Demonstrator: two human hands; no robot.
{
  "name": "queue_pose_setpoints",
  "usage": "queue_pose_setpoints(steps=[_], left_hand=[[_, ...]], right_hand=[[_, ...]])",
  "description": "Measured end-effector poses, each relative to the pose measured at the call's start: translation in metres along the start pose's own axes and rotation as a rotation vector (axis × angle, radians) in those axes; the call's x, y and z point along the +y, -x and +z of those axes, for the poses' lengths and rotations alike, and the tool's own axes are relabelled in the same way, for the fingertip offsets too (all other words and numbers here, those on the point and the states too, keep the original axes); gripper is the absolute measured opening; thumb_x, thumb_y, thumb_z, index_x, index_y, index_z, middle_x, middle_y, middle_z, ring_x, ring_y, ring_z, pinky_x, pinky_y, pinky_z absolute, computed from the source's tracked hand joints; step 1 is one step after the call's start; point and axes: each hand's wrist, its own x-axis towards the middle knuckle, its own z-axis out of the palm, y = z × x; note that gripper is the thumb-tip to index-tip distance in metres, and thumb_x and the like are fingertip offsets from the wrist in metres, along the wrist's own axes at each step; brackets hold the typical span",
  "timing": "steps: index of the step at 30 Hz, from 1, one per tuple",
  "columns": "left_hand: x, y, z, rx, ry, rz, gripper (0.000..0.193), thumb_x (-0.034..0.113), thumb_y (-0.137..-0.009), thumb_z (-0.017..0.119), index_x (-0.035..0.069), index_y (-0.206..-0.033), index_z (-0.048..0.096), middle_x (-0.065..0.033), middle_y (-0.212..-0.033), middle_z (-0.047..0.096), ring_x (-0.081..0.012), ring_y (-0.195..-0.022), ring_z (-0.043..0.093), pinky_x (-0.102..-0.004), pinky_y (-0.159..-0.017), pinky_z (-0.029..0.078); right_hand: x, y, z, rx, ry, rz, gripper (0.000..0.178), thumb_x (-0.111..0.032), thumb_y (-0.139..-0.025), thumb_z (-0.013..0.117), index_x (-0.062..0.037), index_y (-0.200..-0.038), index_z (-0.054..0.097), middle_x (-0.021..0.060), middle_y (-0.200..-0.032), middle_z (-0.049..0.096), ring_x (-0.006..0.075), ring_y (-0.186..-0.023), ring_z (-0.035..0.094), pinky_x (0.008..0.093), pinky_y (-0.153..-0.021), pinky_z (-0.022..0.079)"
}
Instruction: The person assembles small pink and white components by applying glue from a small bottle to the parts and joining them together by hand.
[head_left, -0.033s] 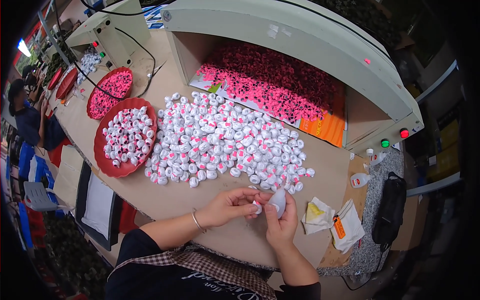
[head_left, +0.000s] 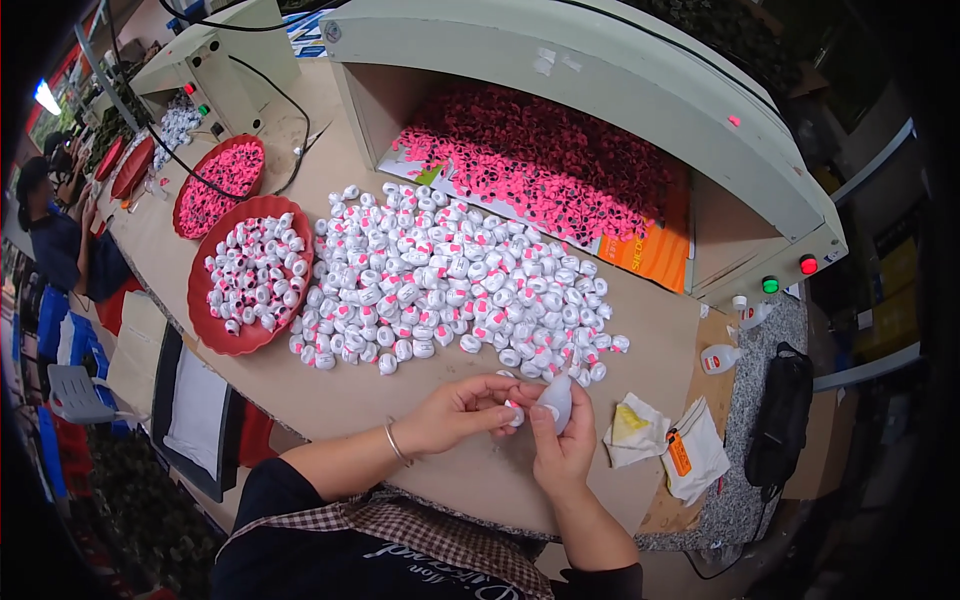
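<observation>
Currently the right hand [head_left: 562,447] is pinching a small white bottle [head_left: 556,398] upright, neck tilting left; the left hand [head_left: 455,412] is closing fingertips on a pink-white cap [head_left: 515,413], just beside it.

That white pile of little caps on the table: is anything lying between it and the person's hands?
Nothing visible does. Only bare tabletop separates the pile of white and pink caps from the left hand and right hand. The nearest caps lie just above the fingers. The hands already hold one small white piece between them.
</observation>
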Motion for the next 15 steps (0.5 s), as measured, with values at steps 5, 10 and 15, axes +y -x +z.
queue_pose_setpoints(steps=[5,10,15], left_hand=[[-0.007,0.0,-0.007,0.03,0.238,-0.052,0.035,0.01,-0.084,0.049,0.004,-0.117,0.042,-0.0063,-0.103,0.053,-0.0113,-0.083,0.054,-0.0238,-0.07,0.046],[-0.004,0.002,-0.004,0.08,0.008,0.03,0.034,0.011,-0.083,0.05,0.005,-0.117,0.043,-0.0055,-0.105,0.053,-0.0118,-0.087,0.054,-0.0242,-0.072,0.046],[-0.003,0.004,-0.009,0.071,0.219,0.039,0.035,0.01,-0.083,0.05,0.007,-0.116,0.043,-0.0044,-0.106,0.053,-0.0104,-0.089,0.053,-0.0222,-0.071,0.044]], right_hand=[[-0.004,0.0,0.0,0.041,0.004,-0.014,0.037,-0.004,-0.083,0.048,0.0055,-0.115,0.032,0.0161,-0.097,0.055,0.02,-0.088,0.056,0.0293,-0.077,0.045],[-0.006,0.001,0.0,0.028,0.015,-0.017,0.035,-0.008,-0.084,0.046,0.0015,-0.114,0.031,0.0163,-0.099,0.052,0.024,-0.09,0.056,0.0292,-0.07,0.048],[-0.043,-0.01,-0.035,0.203,-0.142,0.087,0.029,-0.006,-0.081,0.05,0.0026,-0.107,0.039,0.016,-0.088,0.057,0.0216,-0.079,0.059,0.0267,-0.06,0.05]])
